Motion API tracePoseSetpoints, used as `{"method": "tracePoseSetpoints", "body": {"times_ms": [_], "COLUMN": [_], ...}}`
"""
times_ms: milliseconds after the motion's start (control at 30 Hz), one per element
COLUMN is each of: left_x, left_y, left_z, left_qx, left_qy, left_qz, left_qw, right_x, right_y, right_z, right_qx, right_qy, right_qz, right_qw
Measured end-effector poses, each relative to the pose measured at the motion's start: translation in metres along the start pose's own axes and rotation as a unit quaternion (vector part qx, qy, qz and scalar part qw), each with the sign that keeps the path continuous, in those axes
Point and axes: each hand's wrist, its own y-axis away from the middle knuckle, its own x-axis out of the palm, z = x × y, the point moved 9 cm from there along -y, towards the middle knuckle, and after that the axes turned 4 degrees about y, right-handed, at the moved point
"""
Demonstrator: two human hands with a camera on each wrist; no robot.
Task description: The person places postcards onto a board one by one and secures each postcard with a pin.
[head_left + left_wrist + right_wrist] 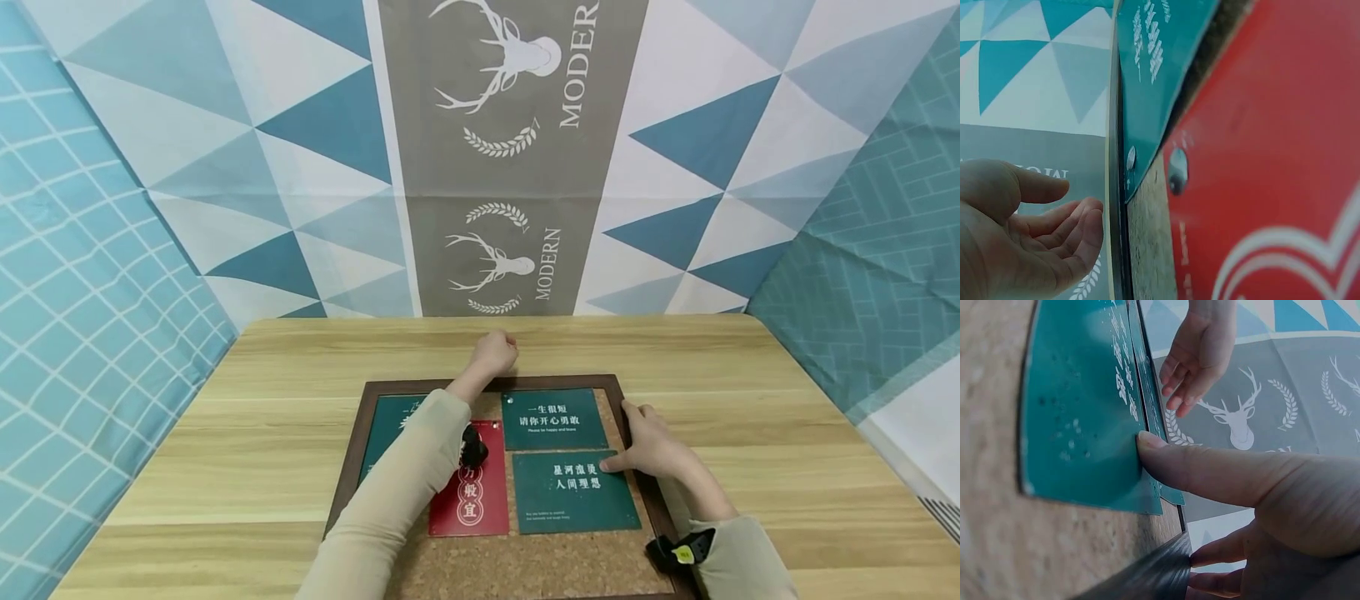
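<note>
A cork board [517,567] in a dark brown frame lies on the table, bearing several printed cards. My left hand [495,353] is just beyond its far edge, fingers loosely curled; the left wrist view shows nothing in them. Two green cards, an upper [551,418] and a lower [573,512], lie on the right side. A red card [470,492] is left of them, partly behind my left arm. My right hand [651,442] holds the board's right edge, fingers against the frame's outer side. Its thumb [1204,472] rests on the lower green card.
Another green card [381,425] lies at the board's far left, largely covered by my left arm. Silver pins fix cards, such as the pin [1178,170] on the red card. Patterned cloth [510,175] hangs behind the wooden table [240,458].
</note>
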Motion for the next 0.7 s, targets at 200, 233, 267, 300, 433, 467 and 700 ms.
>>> {"method": "tracePoseSetpoints", "body": {"times_ms": [200, 233, 267, 300, 433, 467, 700], "left_x": [0.004, 0.004, 0.005, 0.006, 0.006, 0.006, 0.007], "left_y": [-0.004, -0.005, -0.006, -0.006, -0.007, -0.007, -0.013], "left_z": [-0.003, -0.003, -0.003, -0.003, -0.002, -0.002, 0.002], "left_qx": [-0.008, -0.010, -0.013, -0.016, -0.040, -0.048, -0.082], "left_qy": [-0.003, -0.001, 0.000, 0.000, -0.003, -0.003, -0.021], "left_qz": [-0.024, -0.029, -0.032, -0.036, -0.056, -0.060, -0.075], "left_qw": [0.9997, 0.9995, 0.9994, 0.9992, 0.9977, 0.9970, 0.9935], "right_x": [0.000, -0.001, -0.001, -0.001, 0.000, 0.000, 0.000], "right_y": [0.000, 0.000, 0.000, 0.000, 0.000, 0.000, 0.000], "right_z": [0.000, 0.000, 0.000, 0.001, 0.000, 0.000, 0.000], "right_qx": [0.007, 0.008, 0.008, 0.008, 0.011, 0.010, 0.009], "right_qy": [0.003, 0.005, 0.006, 0.007, 0.007, 0.007, -0.004], "right_qz": [-0.004, -0.005, -0.006, -0.007, -0.009, -0.009, -0.008], "right_qw": [1.0000, 0.9999, 0.9999, 0.9999, 0.9999, 0.9999, 0.9999]}}
